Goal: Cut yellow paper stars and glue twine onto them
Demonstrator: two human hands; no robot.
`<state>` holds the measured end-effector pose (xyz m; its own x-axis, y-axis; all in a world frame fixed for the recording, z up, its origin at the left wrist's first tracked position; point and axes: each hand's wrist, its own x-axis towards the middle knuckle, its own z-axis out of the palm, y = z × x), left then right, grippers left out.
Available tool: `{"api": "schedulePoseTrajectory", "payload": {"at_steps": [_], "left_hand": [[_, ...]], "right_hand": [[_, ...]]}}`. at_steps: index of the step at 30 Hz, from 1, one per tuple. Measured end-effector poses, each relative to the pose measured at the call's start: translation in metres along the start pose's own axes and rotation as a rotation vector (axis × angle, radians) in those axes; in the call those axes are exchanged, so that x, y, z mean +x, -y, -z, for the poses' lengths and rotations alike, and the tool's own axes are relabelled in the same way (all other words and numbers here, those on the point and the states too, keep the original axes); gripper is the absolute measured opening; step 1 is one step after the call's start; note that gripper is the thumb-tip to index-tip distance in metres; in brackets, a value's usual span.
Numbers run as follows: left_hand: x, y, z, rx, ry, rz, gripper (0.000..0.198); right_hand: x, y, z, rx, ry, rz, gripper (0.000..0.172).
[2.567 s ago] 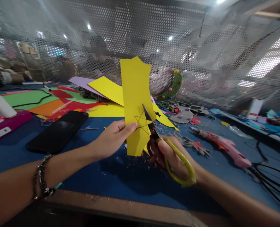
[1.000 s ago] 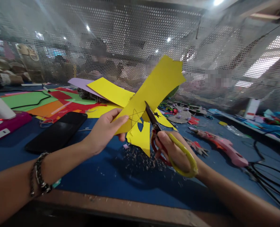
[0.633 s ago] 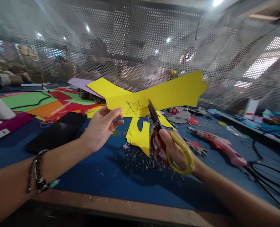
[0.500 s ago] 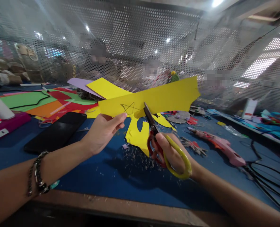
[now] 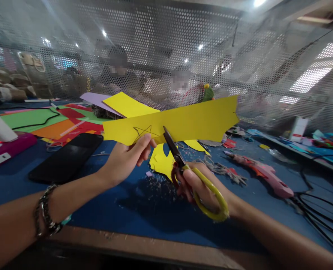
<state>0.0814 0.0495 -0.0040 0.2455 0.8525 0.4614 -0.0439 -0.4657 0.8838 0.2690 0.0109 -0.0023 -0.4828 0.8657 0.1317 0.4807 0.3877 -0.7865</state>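
Note:
A long strip of yellow paper (image 5: 200, 116) is pinched near its lower left edge by my left hand (image 5: 127, 159), thumb in front. A pencil-like star outline (image 5: 144, 131) is drawn on the strip just above that thumb. My right hand (image 5: 200, 183) is closed round the scissors (image 5: 173, 148), which have one yellow and one red handle. Their blades point up and left and lie against the strip, right of the star. Whether they are cutting I cannot tell. Cut yellow paper scraps (image 5: 162, 163) lie on the blue table below the hands.
A black phone (image 5: 68, 155) and a magenta power strip (image 5: 9, 150) lie at left, with coloured paper sheets (image 5: 37, 120) behind. At right are a pink glue gun (image 5: 264, 174) and looped black cables (image 5: 318, 210). A perforated metal screen (image 5: 161, 41) stands behind; people show through it.
My left hand has shifted the yellow strip slightly left and down, and its right part faces me more. The scissors have moved a little left and down with my right hand.

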Motion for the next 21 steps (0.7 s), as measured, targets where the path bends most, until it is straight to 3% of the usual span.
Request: {"api": "schedulePoseTrajectory", "payload": {"at_steps": [5,12,17,21], "left_hand": [[0.001,0.002,0.001,-0.014,-0.005,-0.029,0.029],[0.000,-0.001,0.001,-0.001,0.021,-0.049,0.035],[-0.001,-0.001,0.001,-0.003,-0.031,-0.029,0.035],[-0.002,0.001,0.001,0.003,-0.012,-0.029,0.035]], "right_hand": [[-0.003,0.006,0.010,-0.092,0.109,0.105,0.050],[-0.002,0.010,0.020,-0.152,0.134,0.211,0.050],[0.001,0.013,0.021,-0.351,0.142,0.200,0.057],[0.002,0.011,0.021,-0.319,0.161,0.212,0.058]]}}
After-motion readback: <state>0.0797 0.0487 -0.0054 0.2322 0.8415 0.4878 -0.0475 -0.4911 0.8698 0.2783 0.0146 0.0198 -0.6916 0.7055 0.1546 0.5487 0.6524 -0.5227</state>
